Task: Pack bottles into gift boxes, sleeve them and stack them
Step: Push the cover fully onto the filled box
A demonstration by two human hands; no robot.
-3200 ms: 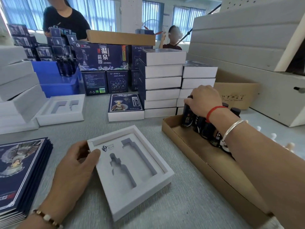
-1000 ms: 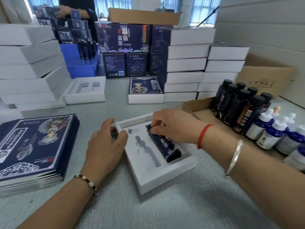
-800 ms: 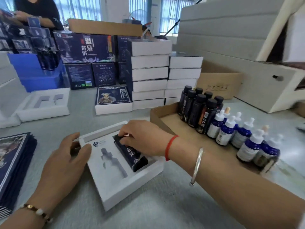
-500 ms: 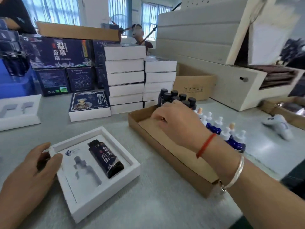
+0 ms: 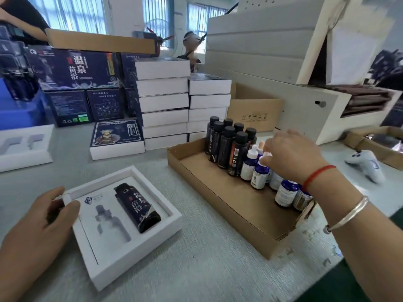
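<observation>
At the far left, the near-left corner of an open white gift box (image 5: 122, 225) is gripped by the left hand (image 5: 41, 223), with the thumb curled over the rim and the fingers along the outer wall. The box lies flat on the grey desk (image 5: 196, 269). Inside its white insert, a dark bottle (image 5: 137, 209) is seated in the right-hand recess, while the dropper-shaped recess (image 5: 110, 223) beside it is seen unfilled. Behind the box, two stacks of closed white boxes (image 5: 163, 101) are piled next to each other. To the right, a shallow cardboard tray (image 5: 218, 199) is set on the desk; dark black-capped bottles (image 5: 229, 147) are stood at its far end, and blue dropper bottles (image 5: 259, 173) are ranged just beside them. The white top of one blue dropper bottle is pinched by the fingertips of the right hand (image 5: 292, 155), which is held over the row.
</observation>
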